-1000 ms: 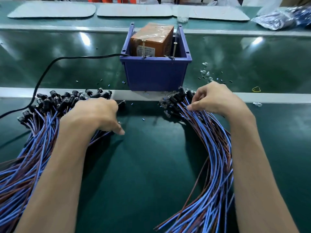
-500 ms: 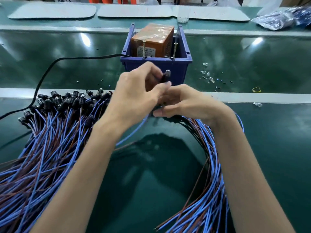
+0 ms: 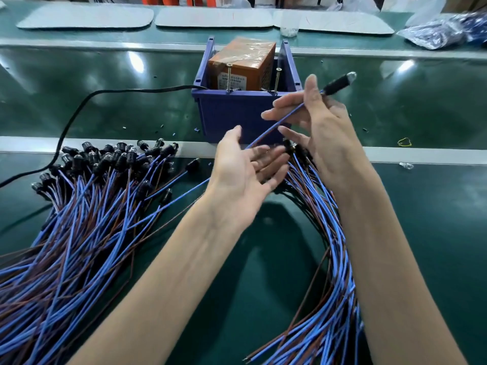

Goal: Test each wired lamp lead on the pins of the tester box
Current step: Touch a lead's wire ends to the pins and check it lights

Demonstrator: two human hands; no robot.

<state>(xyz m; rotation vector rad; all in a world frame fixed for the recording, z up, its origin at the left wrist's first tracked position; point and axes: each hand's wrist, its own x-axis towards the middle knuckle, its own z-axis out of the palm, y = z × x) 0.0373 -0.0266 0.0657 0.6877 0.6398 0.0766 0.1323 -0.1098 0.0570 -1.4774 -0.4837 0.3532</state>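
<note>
An orange tester box (image 3: 245, 61) sits in a blue bin (image 3: 237, 111), with two upright metal pins (image 3: 228, 77) (image 3: 277, 80) at its front rim. My right hand (image 3: 321, 127) pinches one lamp lead (image 3: 340, 82) just below its black lamp holder, raised to the right of the bin. Its blue wire runs down-left past the fingertips of my left hand (image 3: 242, 175), whose palm faces up with relaxed fingers. A heap of leads (image 3: 92, 196) lies at the left. Another bundle of leads (image 3: 326, 233) curves under my right forearm.
A black power cable (image 3: 79, 111) runs from the bin off to the left. A metal rail (image 3: 421, 154) crosses the green bench. A yellow rubber band (image 3: 404, 141) and a loose clear bulb (image 3: 406, 165) lie at the right. A plastic bag (image 3: 442, 30) sits far right.
The hands left the two piles and met in front of the bin with one lead. Now my right hand has lifted the lamp end up and right, and my left hand has opened.
</note>
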